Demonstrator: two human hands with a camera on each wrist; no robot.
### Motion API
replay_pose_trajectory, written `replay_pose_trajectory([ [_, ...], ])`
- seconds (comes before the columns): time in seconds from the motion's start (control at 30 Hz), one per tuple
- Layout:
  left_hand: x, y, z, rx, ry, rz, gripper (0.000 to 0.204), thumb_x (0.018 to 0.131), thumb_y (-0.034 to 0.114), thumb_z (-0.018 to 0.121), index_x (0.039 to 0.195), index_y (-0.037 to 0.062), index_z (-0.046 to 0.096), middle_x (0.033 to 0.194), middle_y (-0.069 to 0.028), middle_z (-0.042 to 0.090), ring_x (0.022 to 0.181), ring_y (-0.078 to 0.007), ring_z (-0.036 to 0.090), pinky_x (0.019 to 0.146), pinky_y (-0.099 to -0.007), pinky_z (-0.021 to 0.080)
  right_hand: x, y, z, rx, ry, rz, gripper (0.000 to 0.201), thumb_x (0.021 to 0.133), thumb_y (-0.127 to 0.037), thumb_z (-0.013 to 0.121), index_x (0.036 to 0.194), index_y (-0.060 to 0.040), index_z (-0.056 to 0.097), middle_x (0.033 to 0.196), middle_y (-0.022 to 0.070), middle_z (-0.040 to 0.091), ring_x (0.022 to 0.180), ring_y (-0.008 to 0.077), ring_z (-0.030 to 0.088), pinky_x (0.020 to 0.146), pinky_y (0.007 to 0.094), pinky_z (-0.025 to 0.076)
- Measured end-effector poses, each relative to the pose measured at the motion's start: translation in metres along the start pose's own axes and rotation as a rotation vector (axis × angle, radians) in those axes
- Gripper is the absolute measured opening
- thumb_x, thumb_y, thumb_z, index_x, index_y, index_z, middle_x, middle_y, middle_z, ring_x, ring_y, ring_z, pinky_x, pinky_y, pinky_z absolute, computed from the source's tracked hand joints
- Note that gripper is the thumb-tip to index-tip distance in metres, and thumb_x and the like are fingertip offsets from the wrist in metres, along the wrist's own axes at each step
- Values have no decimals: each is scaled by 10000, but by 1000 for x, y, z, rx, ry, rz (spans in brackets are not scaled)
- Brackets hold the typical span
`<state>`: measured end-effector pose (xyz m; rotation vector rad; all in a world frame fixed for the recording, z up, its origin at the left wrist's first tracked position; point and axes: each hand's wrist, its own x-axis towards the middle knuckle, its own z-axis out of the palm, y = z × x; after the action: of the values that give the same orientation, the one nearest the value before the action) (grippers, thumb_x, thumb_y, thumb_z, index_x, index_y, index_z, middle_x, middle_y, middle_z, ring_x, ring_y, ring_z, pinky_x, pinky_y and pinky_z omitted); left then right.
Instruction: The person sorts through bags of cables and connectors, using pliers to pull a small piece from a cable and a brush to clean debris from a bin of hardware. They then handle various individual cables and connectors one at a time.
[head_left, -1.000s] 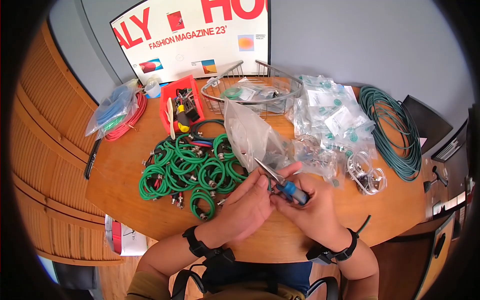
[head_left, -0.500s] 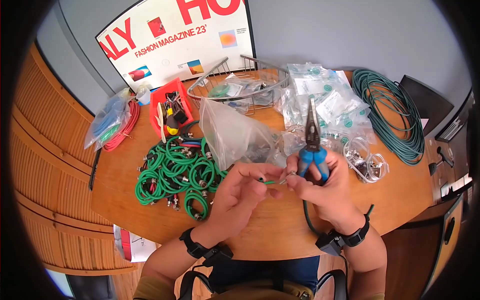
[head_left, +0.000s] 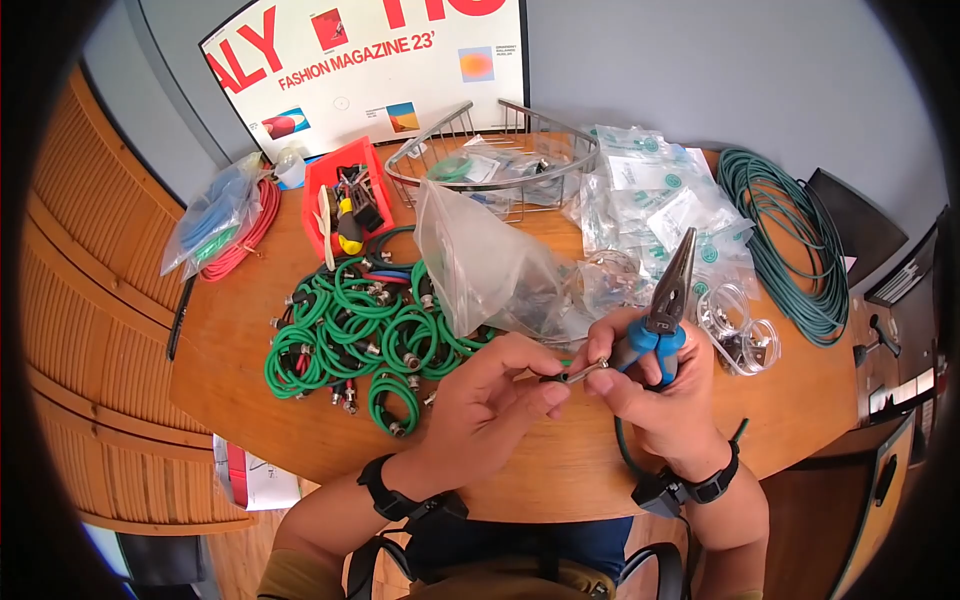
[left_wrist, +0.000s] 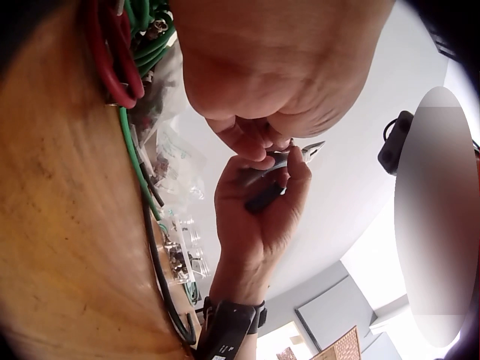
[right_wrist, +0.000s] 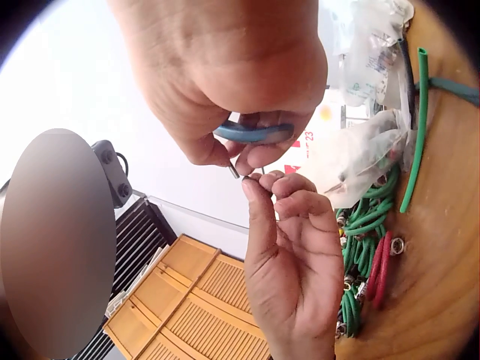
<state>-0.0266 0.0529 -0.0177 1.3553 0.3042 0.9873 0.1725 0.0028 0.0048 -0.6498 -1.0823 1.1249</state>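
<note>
In the head view my right hand (head_left: 660,400) holds long-nose pliers (head_left: 672,295) with blue-and-grey handles, their tips pointing up and away. Its thumb and forefinger also pinch a small shiny metal connector piece (head_left: 598,365). My left hand (head_left: 485,400) pinches a thin cable end with a dark tip (head_left: 555,378), right beside that metal piece. Fingertips of both hands nearly meet in the right wrist view, where a blue plier handle (right_wrist: 255,133) crosses under the right palm. A dark cable (head_left: 622,440) hangs below the right hand.
Coiled green cables with metal connectors (head_left: 350,330) lie left of the hands. Behind stand a plastic bag (head_left: 470,260), a red tool bin (head_left: 318,205) and a wire basket (head_left: 490,185). Clear packets (head_left: 660,190) and a large dark green coil (head_left: 790,260) occupy the right side.
The pliers swung from lying across both hands, tips toward the left, to upright in the right hand, then tilted right. The hands moved apart, then the left fingers neared the metal piece.
</note>
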Motion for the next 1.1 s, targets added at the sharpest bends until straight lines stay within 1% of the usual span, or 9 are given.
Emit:
replay_pose_trajectory([
  [0.17, 1, 0, 0, 18, -8, 13, 191, 1031, -46, 641, 1216, -21, 598, 1170, -101, 599, 988, -144, 637, 825, -298, 586, 2, -2, 2, -40, 5, 26, 218, 886, 151, 721, 1036, 4, 663, 1081, 85, 694, 972, 134, 686, 829, 307, 584],
  [0.5, 1, 1, 1, 43, 79, 40, 210, 987, -101, 678, 1185, -30, 666, 1172, -133, 657, 977, -168, 685, 823, -293, 599, 0, 1, 1, -234, -5, 1, 216, 882, 150, 721, 1031, -3, 689, 1061, 75, 700, 974, 130, 676, 848, 316, 585],
  [0.57, 1, 0, 1, 20, 100, 46, 208, 983, -109, 680, 1176, -32, 675, 1179, -147, 679, 972, -178, 703, 825, -293, 602, 0, 4, 9, -57, 75, 20, 216, 896, 155, 708, 1048, 5, 676, 1061, 71, 698, 1007, 142, 687, 864, 332, 600],
  [0.6, 0, -2, 0, 2, 108, 37, 207, 977, -117, 682, 1168, -35, 678, 1179, -157, 693, 967, -189, 716, 832, -299, 606, 0, 5, 10, -56, 74, 21, 216, 896, 155, 708, 1048, 5, 676, 1061, 71, 698, 1007, 142, 687, 864, 332, 600],
  [0.67, 0, -5, -3, -17, 117, 28, 207, 972, -125, 684, 1160, -39, 682, 1179, -166, 708, 962, -199, 728, 838, -304, 609, -1, 6, 11, 17, 114, 131, 216, 912, 153, 695, 1073, 12, 665, 1066, 65, 691, 1057, 166, 697, 920, 354, 600],
  [0.87, 0, -7, -6, -141, 148, -21, 207, 956, -140, 695, 1136, -39, 704, 1196, -179, 719, 979, -209, 736, 852, -318, 618, -3, 17, 12, 73, 143, 101, 225, 914, 146, 698, 1092, 12, 662, 1055, 59, 691, 1103, 177, 695, 944, 350, 594],
  [1.0, 0, -8, -6, -135, 140, -17, 212, 954, -139, 697, 1138, -37, 716, 1204, -179, 724, 978, -212, 737, 853, -314, 623, -1, 16, 10, 40, 131, 105, 209, 910, 138, 712, 1074, 16, 669, 1040, 59, 697, 1064, 155, 689, 915, 329, 589],
  [1.07, 1, -9, -5, -130, 138, -23, 215, 954, -139, 698, 1141, -36, 718, 1200, -177, 726, 977, -213, 737, 855, -312, 624, 0, 14, 9, -50, 125, 112, 195, 903, 121, 737, 1053, 10, 680, 1016, 47, 705, 978, 113, 674, 856, 290, 573],
  [1.1, 1, -9, -4, -88, 171, -30, 231, 936, -139, 712, 1119, -1, 738, 1184, -181, 741, 913, -203, 748, 718, -267, 582, 0, 13, 9, -47, 129, 112, 195, 903, 121, 737, 1053, 10, 680, 1016, 47, 705, 978, 113, 674, 856, 290, 573],
])
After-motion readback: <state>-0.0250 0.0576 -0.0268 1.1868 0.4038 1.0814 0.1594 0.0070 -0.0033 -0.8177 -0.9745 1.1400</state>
